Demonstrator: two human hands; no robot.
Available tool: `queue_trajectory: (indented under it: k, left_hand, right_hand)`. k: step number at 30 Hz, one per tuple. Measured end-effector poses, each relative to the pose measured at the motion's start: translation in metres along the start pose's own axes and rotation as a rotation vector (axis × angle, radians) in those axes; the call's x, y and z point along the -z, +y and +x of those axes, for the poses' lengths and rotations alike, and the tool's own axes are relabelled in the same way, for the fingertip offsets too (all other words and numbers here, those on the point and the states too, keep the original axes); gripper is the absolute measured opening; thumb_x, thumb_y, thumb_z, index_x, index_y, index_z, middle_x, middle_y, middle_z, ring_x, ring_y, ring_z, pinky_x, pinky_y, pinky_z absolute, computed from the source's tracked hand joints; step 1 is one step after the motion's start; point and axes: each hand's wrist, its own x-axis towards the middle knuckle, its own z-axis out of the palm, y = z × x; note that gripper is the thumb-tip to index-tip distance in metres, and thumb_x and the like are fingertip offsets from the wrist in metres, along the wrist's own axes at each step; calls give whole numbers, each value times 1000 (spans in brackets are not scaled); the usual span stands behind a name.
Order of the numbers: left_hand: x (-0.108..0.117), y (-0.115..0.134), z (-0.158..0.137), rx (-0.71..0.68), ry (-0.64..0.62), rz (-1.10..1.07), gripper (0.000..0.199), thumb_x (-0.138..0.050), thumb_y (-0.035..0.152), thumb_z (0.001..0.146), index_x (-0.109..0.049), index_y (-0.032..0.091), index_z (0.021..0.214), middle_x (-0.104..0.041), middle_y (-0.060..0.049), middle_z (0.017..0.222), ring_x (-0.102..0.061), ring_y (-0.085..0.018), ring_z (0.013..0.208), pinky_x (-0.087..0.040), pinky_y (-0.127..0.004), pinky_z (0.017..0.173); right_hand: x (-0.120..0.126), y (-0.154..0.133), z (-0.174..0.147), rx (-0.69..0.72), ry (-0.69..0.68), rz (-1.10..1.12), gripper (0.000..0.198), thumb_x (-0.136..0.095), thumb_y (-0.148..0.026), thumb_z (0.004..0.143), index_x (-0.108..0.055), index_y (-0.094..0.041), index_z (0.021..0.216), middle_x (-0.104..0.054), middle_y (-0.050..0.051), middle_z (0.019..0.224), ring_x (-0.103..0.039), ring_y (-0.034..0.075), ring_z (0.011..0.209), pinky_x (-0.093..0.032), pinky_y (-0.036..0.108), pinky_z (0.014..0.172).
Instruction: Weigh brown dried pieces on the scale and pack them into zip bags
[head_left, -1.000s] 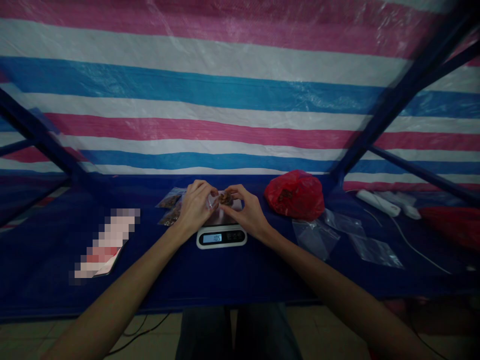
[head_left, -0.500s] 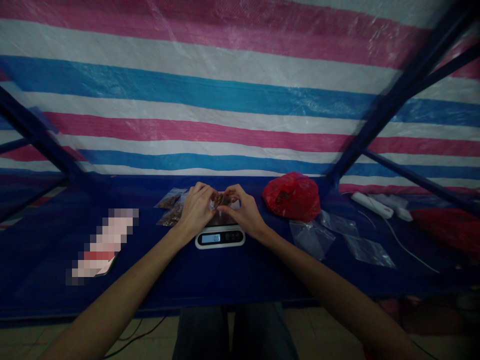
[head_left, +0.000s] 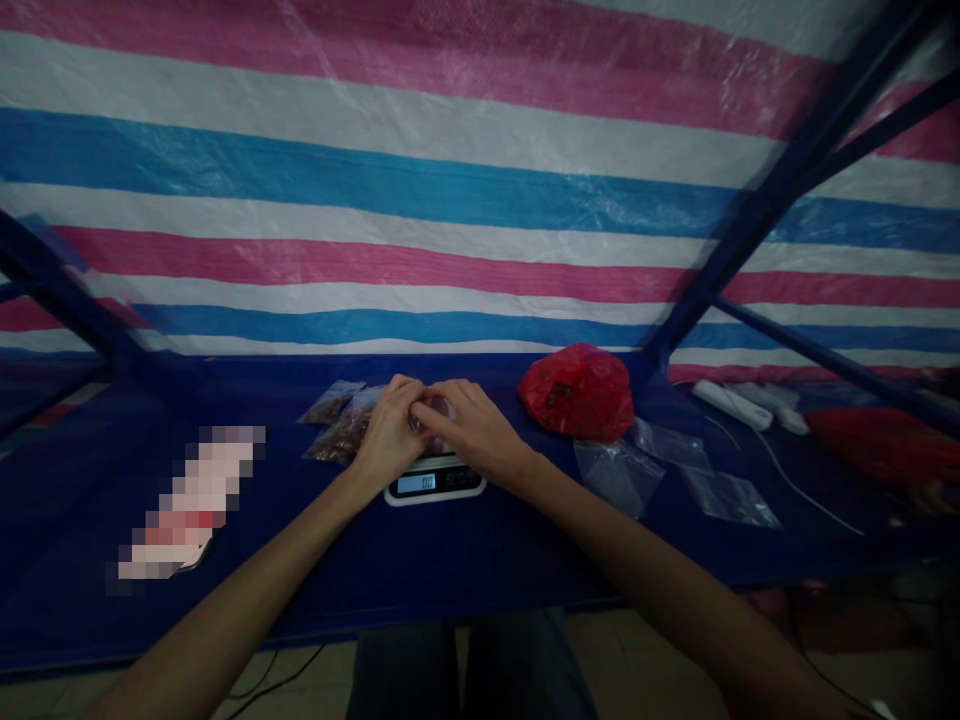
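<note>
My left hand (head_left: 391, 432) and my right hand (head_left: 478, 432) meet above a small digital kitchen scale (head_left: 435, 486). The fingers of both are closed round a small clear zip bag (head_left: 441, 408), mostly hidden behind them. Its brown contents showed a moment earlier. The scale's display reads 0.0. Just left of my left hand lie clear bags filled with brown dried bits, one bag (head_left: 328, 405) behind another filled bag (head_left: 339, 438). To the right of my right hand sits a red plastic bag (head_left: 576, 392), its mouth open on brown bits.
Clear flat bags (head_left: 619, 476) lie right of the scale. Beyond them are a white power strip (head_left: 731, 405) with a cord and another red bag (head_left: 874, 440). A blurred-out flat object (head_left: 195, 500) lies at left. Blue frame bars (head_left: 750, 215) slant up before a striped sheet (head_left: 405, 190).
The scale's reading has gone from 10.6 to 0.0. My right hand has moved left and closed further over the bag, so the fingers of both hands now come together.
</note>
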Motion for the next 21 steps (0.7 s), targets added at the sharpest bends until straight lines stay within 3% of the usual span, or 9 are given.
queue_trajectory:
  k: [6,11,14,17,21]
  left_hand:
    - [1,5,-1,-30,32,-118,8,-57,16,76,-52,22,78,-56,-3,83,-55,-20,83,-48,-35,71]
    - [1,7,-3,-80,8,-98,5,-62,18,84,-57,21,84,-59,-3,84,-55,-21,88,-48,-34,74]
    - [0,0,-5,-85,-11,-27,6,-61,16,86,-58,20,91,-60,-3,87,-55,-20,87,-47,-33,74]
    - [2,-10,-6,-18,-48,25,9,-56,14,89,-54,20,94,-57,1,80,-55,-16,75,-43,-29,68]
    - [6,-17,-6,64,-34,20,13,-52,16,93,-47,21,104,-53,4,77,-52,-11,64,-40,-26,62]
  right_hand:
    - [3,-3,-4,111,44,49,42,-48,-13,102,-51,-18,144,-58,15,140,-49,25,131,-44,43,110]
    - [-2,-4,-16,-15,108,196,52,-44,-5,98,-52,-29,144,-56,9,142,-49,23,134,-46,43,108]
    - [-2,-5,-21,-136,241,294,56,-43,-5,96,-52,-30,145,-52,10,134,-53,23,124,-50,42,102]
    - [9,1,-20,-369,437,339,46,-40,-14,102,-55,-32,142,-49,8,117,-54,21,108,-51,41,94]
    - [25,25,-24,-657,432,464,32,-39,-30,107,-63,-27,128,-54,5,103,-56,19,92,-49,38,87]
